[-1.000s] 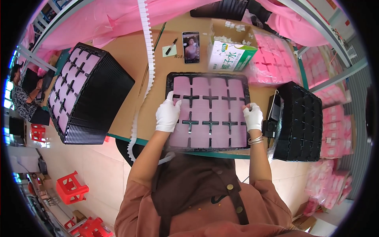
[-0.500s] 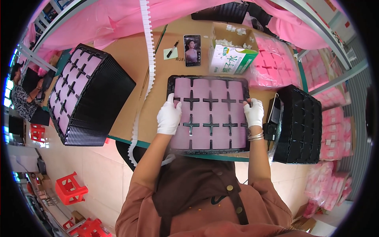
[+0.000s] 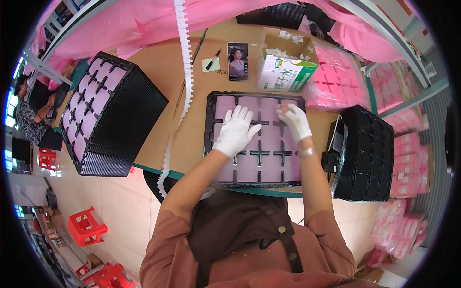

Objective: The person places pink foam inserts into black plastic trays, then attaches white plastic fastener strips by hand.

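In front of me a black plastic tray (image 3: 209, 132) with cross-shaped dividers lies flat at the table's front edge, filled with rows of light purple rolls or sheets (image 3: 248, 174) whose exact kind I cannot make out. My left hand (image 3: 236, 130), in a white glove, rests flat on the purple pieces with its fingers spread. Over the tray's far right part, my right hand (image 3: 294, 120) has its fingers curled together against the pieces. Its glove leaves some fingertips bare. Whether anything is between those fingers is hidden.
A tall stack of black trays (image 3: 137, 115) with purple pieces stands left, another black stack (image 3: 367, 153) right. Behind are a phone (image 3: 237, 61), a pen (image 3: 213, 59), a carton with white scraps (image 3: 288, 67) and a bagged pink pack (image 3: 336, 77). A white notched strip (image 3: 186, 62) hangs down.
Both hands have left the tray's side edges and moved inward over the purple pieces. The left has spread flat on them; the right has moved up and left. The tray stays put.
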Available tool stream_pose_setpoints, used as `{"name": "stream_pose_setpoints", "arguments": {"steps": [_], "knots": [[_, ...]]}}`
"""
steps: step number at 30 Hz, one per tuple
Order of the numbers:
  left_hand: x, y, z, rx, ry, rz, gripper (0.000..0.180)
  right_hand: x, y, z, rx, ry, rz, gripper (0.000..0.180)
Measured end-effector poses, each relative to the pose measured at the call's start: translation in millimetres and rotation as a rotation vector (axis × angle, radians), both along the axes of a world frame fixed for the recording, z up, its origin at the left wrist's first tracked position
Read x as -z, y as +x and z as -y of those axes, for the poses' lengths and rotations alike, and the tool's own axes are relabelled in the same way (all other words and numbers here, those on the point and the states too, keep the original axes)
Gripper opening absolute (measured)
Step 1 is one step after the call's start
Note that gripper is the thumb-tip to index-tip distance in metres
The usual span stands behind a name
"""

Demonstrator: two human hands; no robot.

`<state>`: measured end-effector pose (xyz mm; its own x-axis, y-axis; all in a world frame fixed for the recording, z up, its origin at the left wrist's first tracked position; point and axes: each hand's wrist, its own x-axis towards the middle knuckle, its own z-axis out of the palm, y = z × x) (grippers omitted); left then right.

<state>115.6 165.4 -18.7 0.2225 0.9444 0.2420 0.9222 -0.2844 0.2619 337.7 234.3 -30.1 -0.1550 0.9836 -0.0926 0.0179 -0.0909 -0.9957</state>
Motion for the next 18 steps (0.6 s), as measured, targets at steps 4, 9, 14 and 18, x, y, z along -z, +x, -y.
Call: {"name": "stream_pose_setpoints", "arguments": {"steps": [4,9,14,18], "knots": [[23,-16,-23,0.012,-0.068,-0.022,0.059,51,26,-43,-0.200,0.158,0.164,0.019],[20,-68,-9,-0.007,-0.026,-0.111,0.056,37,46,-47,0.176,-0.278,-0.455,0.013],[2,-73,3,-0.076,-0.084,-0.236,0.055,5,32,-14,0.254,0.006,0.368,0.020],[-11,-58,55,0.152,-0.082,-0.166,0.052,-13,28,60,0.141,0.223,0.804,0.019]]}}
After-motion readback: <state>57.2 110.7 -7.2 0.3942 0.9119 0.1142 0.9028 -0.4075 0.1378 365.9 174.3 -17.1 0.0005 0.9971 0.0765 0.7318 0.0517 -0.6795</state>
